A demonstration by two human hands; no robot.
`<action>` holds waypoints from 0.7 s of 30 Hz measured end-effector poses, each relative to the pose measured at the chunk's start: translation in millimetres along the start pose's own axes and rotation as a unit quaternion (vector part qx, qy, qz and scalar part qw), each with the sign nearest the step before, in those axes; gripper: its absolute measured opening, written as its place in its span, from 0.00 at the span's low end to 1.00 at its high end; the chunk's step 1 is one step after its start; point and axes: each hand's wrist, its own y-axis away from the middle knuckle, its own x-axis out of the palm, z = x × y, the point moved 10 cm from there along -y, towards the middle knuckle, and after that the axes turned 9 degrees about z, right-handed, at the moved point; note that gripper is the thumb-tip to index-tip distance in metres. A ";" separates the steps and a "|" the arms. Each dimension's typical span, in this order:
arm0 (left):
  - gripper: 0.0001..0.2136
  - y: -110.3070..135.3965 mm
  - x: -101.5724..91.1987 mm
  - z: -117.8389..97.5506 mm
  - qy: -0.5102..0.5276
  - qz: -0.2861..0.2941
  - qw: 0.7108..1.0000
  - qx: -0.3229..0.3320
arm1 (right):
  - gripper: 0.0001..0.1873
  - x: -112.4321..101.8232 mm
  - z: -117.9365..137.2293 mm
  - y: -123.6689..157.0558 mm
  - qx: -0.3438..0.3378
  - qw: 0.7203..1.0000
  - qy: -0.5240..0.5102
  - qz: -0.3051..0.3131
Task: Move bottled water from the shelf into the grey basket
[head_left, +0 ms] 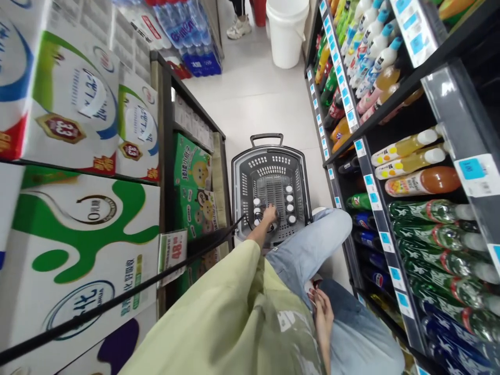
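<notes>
A grey plastic shopping basket (pixel 269 156) stands on the floor in front of me. Inside it, several bottles with white caps (pixel 289 198) stand upright in a row along the right side, and a few more white caps (pixel 257 202) show at the left. My left hand (pixel 269 213) reaches down into the basket between these rows with its fingers curled closed; what they hold is hidden. A thin black cord (pixel 255 217) lies beside that hand. My right hand (pixel 322 308) rests by my bent leg, fingers curled against a small white and dark red thing (pixel 311 286) that I cannot make out.
Shelves of drink bottles (pixel 429 211) line the right side. At the left are stacked milk cartons (pixel 74 104) and green snack boxes (pixel 193 164). Packs of bottled water (pixel 187 31), a white bucket (pixel 287 36) and a person's shoe (pixel 239 27) are farther up the aisle.
</notes>
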 end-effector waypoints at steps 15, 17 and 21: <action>0.18 -6.3 3.4 8.3 0.026 0.011 0.999 -0.031 | 0.28 -1.1 1.7 4.5 0.025 1.000 -0.015 -0.005; 0.18 -4.6 1.9 8.4 0.024 0.009 0.999 -0.030 | 0.29 -0.5 4.9 5.1 0.020 1.000 -0.010 -0.005; 0.19 -1.0 2.2 2.3 0.017 0.010 0.999 -0.029 | 0.27 2.0 11.3 6.3 0.013 1.000 0.002 0.000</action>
